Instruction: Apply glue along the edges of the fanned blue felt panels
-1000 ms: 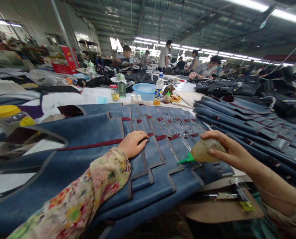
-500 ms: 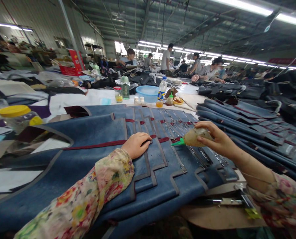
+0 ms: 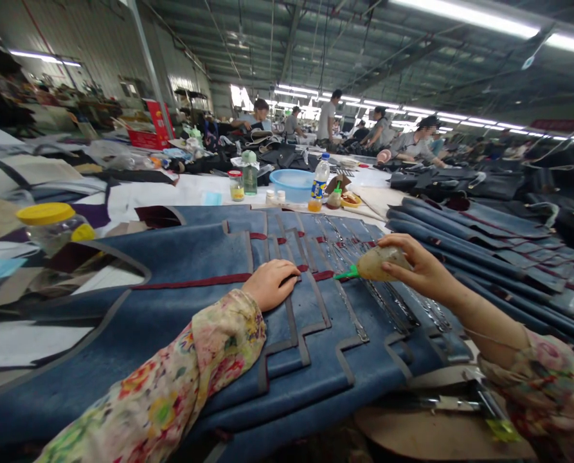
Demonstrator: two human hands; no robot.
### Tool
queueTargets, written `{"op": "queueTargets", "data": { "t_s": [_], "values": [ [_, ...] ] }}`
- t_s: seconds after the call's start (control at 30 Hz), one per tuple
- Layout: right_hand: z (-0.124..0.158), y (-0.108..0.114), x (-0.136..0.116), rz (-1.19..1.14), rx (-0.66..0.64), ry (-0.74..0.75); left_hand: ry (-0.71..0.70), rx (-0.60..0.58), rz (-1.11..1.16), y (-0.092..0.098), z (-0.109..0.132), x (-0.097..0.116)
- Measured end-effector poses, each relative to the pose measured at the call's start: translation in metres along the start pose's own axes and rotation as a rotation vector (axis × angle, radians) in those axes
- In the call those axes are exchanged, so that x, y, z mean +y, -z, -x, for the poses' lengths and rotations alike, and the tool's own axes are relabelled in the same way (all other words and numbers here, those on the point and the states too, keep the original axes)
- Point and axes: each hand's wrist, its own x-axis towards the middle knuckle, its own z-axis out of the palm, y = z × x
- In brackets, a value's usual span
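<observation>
Overlapping blue leather pieces [image 3: 185,247] with grey edges and burgundy strips lie fanned out in front of me. My left hand [image 3: 273,285] rests palm down on them, its fingers laid over the leather and slightly curved. In my right hand [image 3: 419,265] is a squeeze bottle of glue [image 3: 379,263], tilted nearly level. Its green nozzle [image 3: 347,274] points left, with the tip at a grey edge beside a burgundy strip. Shiny wet lines of glue [image 3: 351,312] run along several grey edges to the right of my left hand.
More blue leather pieces [image 3: 479,257] lie stacked at the right. Behind the work stand a blue basin [image 3: 294,183], a drink bottle [image 3: 321,175], a second glue bottle [image 3: 335,198] and a green bottle [image 3: 249,173]. A yellow-lidded jar [image 3: 48,222] is at left. Several people work farther back.
The whole view has shifted slightly, so the scene sits a little farther right. The nozzle tip has moved slightly up the grey edge towards the burgundy strip. My left hand stays on the leather.
</observation>
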Motion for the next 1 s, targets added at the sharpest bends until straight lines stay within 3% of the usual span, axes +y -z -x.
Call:
{"op": "queueTargets", "data": {
  "t_s": [0.3, 0.5, 1.0],
  "values": [
    [-0.003, 0.000, 0.003, 0.016, 0.065, 0.072, -0.003, 0.009, 0.007, 0.000, 0.001, 0.000],
    [-0.009, -0.002, 0.001, 0.022, 0.018, 0.041, 0.003, 0.009, 0.001, 0.001, 0.001, 0.001],
    [-0.058, -0.020, 0.022, 0.101, -0.009, 0.007, 0.011, 0.002, 0.013, 0.001, 0.001, 0.001]
  ]
}}
